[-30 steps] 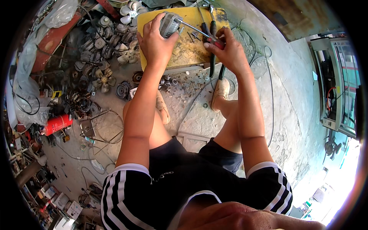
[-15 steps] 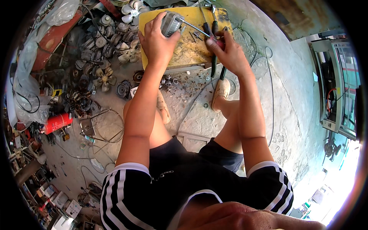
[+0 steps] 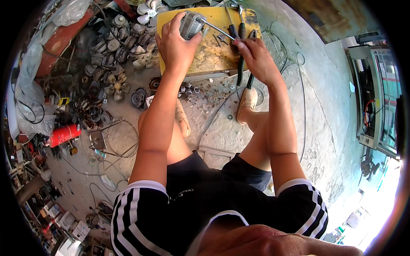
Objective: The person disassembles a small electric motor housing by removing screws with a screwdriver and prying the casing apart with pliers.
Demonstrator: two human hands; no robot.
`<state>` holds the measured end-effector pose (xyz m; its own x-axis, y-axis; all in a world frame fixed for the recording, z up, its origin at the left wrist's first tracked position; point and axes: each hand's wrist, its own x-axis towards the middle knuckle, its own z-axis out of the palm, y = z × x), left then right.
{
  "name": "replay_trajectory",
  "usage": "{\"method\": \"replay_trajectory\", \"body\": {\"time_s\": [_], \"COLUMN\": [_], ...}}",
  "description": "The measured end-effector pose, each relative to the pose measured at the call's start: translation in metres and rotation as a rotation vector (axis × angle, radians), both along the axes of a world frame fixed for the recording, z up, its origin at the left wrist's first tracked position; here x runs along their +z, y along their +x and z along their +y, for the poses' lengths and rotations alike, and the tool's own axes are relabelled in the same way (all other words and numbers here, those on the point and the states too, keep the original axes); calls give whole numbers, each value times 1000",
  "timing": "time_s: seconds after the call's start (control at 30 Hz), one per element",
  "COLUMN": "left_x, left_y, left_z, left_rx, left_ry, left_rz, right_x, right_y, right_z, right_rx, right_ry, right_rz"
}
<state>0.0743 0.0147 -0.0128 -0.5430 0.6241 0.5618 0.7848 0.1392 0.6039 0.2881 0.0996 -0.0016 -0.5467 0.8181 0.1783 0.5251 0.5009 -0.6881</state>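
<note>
My left hand (image 3: pixel 178 48) grips a grey metal motor (image 3: pixel 191 26) at the far left part of a worn yellow board (image 3: pixel 209 64). In my right hand (image 3: pixel 256 57) is a screwdriver (image 3: pixel 218 30); its handle is mostly covered by my fingers. The shaft slants up and left, with its tip against the motor's right side. Several small screws (image 3: pixel 220 39) lie on the board between my hands. Behind my right hand rest another screwdriver (image 3: pixel 232 26), a ratchet-like tool (image 3: pixel 241 21) and pliers (image 3: pixel 253 34), partly hidden by my fingers.
Left of the board, motor parts and fan blades (image 3: pixel 117 86) are heaped on the floor. A red cylinder (image 3: pixel 64 135) lies farther left near clear plastic sheeting (image 3: pixel 27 98). Cables (image 3: pixel 302 106) trail over the concrete at right, and a glass-fronted cabinet (image 3: pixel 382 94) stands at the right edge.
My right hand has turned on the screwdriver's handle, its fingers shifting so that less of the red grip shows. The motor stays in my left hand, and the view has shifted slightly.
</note>
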Motion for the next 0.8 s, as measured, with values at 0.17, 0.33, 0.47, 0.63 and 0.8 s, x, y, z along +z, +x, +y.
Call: {"method": "replay_trajectory", "body": {"time_s": [0.17,0.33,0.47,0.63,0.8], "left_x": [-2,-5,-3,-1,-1], "left_y": [-1,-1,-1,0,0], "left_z": [0,-1,0,-1,-1], "left_rx": [-7,-19,-10,-5,9], "left_ry": [-7,-26,-22,-7,-5], "left_rz": [-21,-18,-26,-7,26], "right_x": [-1,23,-4,3,20], "right_y": [1,-4,3,2,-1], "right_z": [3,-8,3,1,-4], "right_rx": [0,-14,67,-13,-27], "right_ry": [254,-108,178,109,-107], "right_rz": [-29,-86,-75,-1,-61]}}
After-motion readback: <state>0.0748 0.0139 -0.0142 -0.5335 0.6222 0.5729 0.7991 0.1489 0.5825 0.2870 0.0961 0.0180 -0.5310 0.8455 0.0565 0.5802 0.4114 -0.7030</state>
